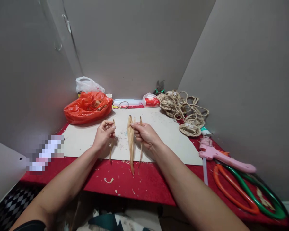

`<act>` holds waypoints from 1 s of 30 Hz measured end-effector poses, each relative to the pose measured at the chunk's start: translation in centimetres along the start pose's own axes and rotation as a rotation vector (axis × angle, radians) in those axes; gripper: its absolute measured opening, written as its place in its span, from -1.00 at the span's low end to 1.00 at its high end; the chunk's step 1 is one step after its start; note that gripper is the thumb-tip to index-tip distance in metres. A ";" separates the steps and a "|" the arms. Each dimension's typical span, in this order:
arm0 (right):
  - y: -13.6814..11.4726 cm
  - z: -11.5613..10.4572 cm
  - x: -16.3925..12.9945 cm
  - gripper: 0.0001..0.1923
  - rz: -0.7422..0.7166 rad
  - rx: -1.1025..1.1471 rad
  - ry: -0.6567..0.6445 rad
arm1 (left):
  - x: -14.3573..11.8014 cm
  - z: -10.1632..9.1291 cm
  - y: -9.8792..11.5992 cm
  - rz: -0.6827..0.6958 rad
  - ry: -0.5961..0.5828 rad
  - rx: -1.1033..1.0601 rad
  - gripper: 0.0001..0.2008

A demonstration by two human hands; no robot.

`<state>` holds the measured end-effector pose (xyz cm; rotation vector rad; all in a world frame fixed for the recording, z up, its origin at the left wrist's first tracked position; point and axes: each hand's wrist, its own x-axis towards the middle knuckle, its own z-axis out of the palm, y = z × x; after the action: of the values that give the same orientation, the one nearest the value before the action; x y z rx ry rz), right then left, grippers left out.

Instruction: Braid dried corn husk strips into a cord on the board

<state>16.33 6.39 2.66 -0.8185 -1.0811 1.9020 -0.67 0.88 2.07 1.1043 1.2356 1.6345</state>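
Over the middle of a pale board [79,144], my right hand [145,133] pinches a long, dry, tan husk strip [130,141] that hangs down past the board's near edge. A thinner brown strip [141,147] dangles beside it from the same fingers. To the left, my left hand [105,133] is closed on a narrow dry husk strip [111,149], its lower end trailing below the fingers. The two hands are apart, at about the same height. Small scraps lie beneath them.
An orange-red plastic bag [79,110] with dry husks stands at back left. Coiled twine [170,104] lies at back right, near a red-and-white packet [151,101]. A pink glue gun [231,158] and scissors with orange and green handles [240,176] lie on the red cloth [154,186].
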 end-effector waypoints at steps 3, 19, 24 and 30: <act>-0.3 0.0 -0.3 -0.68 -0.019 -0.007 0.008 | 0.3 -0.4 -0.1 0.077 0.031 0.154 -0.72; -2.2 -2.0 -0.5 -0.68 -0.115 0.035 0.175 | -7.1 5.7 -2.7 0.286 -0.752 1.281 -0.33; -2.7 -2.6 -0.6 -0.68 -0.152 0.051 0.203 | -10.1 4.2 -2.5 0.294 -0.806 1.387 -0.25; -2.2 -2.3 -0.6 -0.68 -0.121 0.021 0.180 | -14.3 -3.0 0.2 0.278 -0.862 1.389 -0.28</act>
<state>19.17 7.50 3.72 -0.8747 -0.9765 1.7015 0.90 -13.40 -0.68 2.4936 1.5382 0.0485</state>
